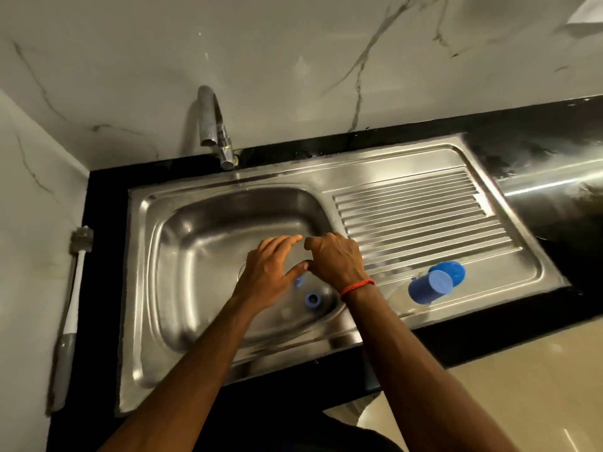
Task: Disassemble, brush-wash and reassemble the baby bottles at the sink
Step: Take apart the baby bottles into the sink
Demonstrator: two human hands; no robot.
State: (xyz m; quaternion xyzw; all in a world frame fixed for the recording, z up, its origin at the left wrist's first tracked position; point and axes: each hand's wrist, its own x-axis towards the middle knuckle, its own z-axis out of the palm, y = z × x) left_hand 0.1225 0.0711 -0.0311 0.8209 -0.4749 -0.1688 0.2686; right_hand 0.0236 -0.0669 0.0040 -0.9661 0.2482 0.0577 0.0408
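Left hand (270, 267) hangs over the basin of the sink (182, 256) with its fingers fairly straight and spread, the thumb tip meeting the right hand (336, 259) just beside it; nothing shows plainly in its grasp. Right hand's fingers are curled under, knuckles up; whether they hold anything cannot be told, for the space between the two hands is blurred; a red thread band (357, 287) circles its wrist. Just below the left thumb a small blue piece (298, 281) shows, partly hidden by the hand; whether it touches the hand is unclear. A little nearer the person, below the gap between the wrists, a blue ring (312, 299) lies on the basin floor, hole facing up. To the right of the right hand, well apart from it, a blue cap (430, 287) rests on the smooth near part of the drainboard (408, 216); a second blue cap (452, 270) sits close behind it; upright or tipped, I cannot tell. Beyond the left hand, at the far rim, the steel tap (213, 125) bends over the basin; the sink is set into a black desk (522, 151) under a marbled wall (293, 60).
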